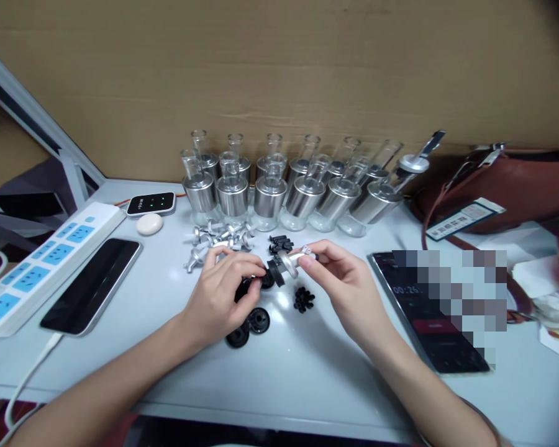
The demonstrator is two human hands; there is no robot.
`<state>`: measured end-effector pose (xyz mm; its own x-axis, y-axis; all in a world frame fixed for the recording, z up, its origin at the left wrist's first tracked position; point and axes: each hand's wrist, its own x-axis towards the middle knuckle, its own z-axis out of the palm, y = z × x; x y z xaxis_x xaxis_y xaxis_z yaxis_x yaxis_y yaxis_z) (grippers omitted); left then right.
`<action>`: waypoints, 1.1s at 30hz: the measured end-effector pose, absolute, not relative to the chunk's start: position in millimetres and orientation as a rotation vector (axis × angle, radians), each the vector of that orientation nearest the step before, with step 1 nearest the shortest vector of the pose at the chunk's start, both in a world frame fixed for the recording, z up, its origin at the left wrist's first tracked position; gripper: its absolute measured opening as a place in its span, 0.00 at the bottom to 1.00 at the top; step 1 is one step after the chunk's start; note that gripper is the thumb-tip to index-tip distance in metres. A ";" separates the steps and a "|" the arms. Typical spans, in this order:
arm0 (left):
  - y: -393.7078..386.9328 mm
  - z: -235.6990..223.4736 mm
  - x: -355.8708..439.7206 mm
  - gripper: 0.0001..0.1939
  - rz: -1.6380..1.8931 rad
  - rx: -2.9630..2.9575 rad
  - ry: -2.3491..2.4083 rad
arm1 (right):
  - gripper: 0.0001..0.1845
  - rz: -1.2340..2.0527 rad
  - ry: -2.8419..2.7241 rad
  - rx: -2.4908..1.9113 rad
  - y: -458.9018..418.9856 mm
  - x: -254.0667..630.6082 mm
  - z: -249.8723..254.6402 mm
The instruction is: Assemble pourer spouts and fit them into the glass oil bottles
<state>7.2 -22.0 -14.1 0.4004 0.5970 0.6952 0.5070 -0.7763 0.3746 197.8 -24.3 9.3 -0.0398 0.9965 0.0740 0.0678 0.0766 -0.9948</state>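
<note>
My right hand pinches a silver pouring spout by its narrow end, its wide round base turned to the left. My left hand has its fingers closed on a black round stopper held against that base. Whether the two parts are joined, I cannot tell. Below my left hand lie several black discs, partly hidden by the fingers. Small black caps sit in a cluster under the spout. Beyond the hands are a bundle of black tubes and a pile of silver spouts.
Two rows of glass bottles with steel sleeves stand along the cardboard; one at right has a spout fitted. Phones lie on both sides. A power strip is at left, a brown bag at right.
</note>
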 end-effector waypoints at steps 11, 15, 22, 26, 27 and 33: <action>-23.5 -13.1 7.5 0.08 1.308 2.553 1.011 | 0.09 1.179 -1.386 -1.163 -21.7 200.2 7.7; -23.9 -12.4 6.8 0.06 1.274 2.566 1.017 | 0.10 1.205 -1.364 -1.180 -22.0 199.9 7.9; -25.1 -14.4 6.3 0.05 1.229 2.549 1.059 | 0.11 1.307 -1.321 -1.134 -20.3 198.6 8.9; -24.2 -15.1 5.8 0.08 1.185 2.563 1.030 | 0.14 1.401 -1.233 -1.079 -20.8 198.2 8.8; -23.8 -15.1 5.8 0.11 1.154 2.567 1.019 | 0.15 1.431 -1.215 -1.065 -21.1 198.2 8.8; -23.5 -16.1 6.8 0.21 1.004 2.621 0.967 | 0.10 1.273 -1.315 -1.069 -20.7 198.3 4.7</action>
